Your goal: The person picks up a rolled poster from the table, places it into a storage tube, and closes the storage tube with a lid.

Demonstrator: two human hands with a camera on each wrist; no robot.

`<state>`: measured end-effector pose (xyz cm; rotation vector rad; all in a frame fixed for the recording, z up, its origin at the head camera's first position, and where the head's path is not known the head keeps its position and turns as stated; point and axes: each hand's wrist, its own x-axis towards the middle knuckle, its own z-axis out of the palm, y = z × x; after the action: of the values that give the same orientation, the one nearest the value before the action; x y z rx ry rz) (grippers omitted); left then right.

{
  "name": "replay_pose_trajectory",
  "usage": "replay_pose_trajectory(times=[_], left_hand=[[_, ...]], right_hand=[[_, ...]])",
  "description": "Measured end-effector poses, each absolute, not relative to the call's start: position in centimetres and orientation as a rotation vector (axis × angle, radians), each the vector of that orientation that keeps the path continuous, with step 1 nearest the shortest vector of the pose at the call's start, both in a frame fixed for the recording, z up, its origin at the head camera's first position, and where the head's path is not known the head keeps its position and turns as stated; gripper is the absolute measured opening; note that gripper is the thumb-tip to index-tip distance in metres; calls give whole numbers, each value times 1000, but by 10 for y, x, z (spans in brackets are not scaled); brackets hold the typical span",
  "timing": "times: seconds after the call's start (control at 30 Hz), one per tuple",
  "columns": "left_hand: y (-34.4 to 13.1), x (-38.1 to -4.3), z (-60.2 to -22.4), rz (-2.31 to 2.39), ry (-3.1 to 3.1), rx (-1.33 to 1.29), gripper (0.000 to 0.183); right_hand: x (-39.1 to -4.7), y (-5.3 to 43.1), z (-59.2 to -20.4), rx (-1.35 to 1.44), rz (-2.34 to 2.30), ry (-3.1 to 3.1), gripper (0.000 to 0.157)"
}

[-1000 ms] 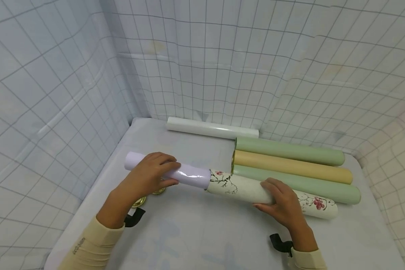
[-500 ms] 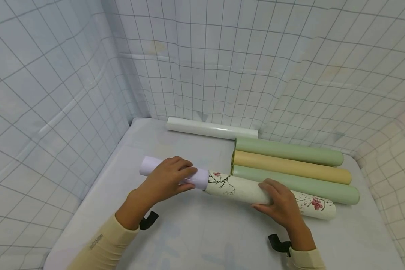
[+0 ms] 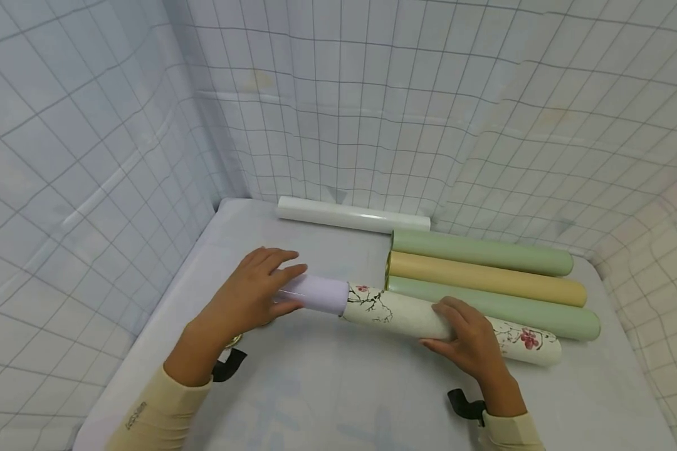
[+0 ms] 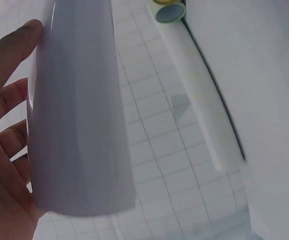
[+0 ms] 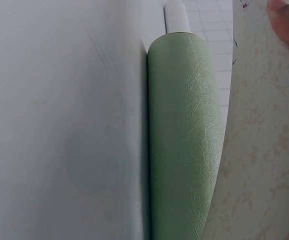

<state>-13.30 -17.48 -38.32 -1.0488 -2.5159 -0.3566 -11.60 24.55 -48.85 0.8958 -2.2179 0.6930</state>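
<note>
A lilac roll (image 3: pixel 318 294) runs into the left end of a cream roll (image 3: pixel 409 316) printed with dark branches and red blossoms. My left hand (image 3: pixel 242 294) curls its thumb and fingers round the outer part of the lilac roll, hiding its left end in the head view. In the left wrist view, the lilac roll (image 4: pixel 82 115) shows its near end beside the palm. My right hand (image 3: pixel 471 338) grips the cream roll right of its middle. Behind it lies a green roll (image 3: pixel 496 307). In the right wrist view, the cream roll (image 5: pixel 264 130) leans beside the green roll (image 5: pixel 182 135).
Behind the green roll lie a yellow roll (image 3: pixel 485 279) and another green roll (image 3: pixel 479 252). A white roll (image 3: pixel 352 214) lies along the back. Gridded sheets (image 3: pixel 361 94) wall the white table (image 3: pixel 338 401). A gold-coloured thing (image 3: pixel 235 340) shows by the left wrist.
My left hand moved right, sliding the lilac roll farther into the cream roll, then shifted back left along it. Less of the lilac roll shows. My right hand has stayed nearly still.
</note>
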Motion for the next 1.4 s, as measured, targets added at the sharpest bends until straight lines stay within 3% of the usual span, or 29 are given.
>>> replay_pose_trajectory(times=[0.3, 1.03, 1.4], left_hand=[[-209, -129, -381, -546, -2554, -985, 50], [-147, -133, -401, -652, -2475, -1152, 45], [-153, -135, -415, -1043, -2456, -1093, 44]], right_hand=[[-115, 244, -487, 888, 694, -2218, 66], [-113, 246, -490, 884, 675, -2269, 66], [-113, 246, -489, 878, 683, -2271, 66]])
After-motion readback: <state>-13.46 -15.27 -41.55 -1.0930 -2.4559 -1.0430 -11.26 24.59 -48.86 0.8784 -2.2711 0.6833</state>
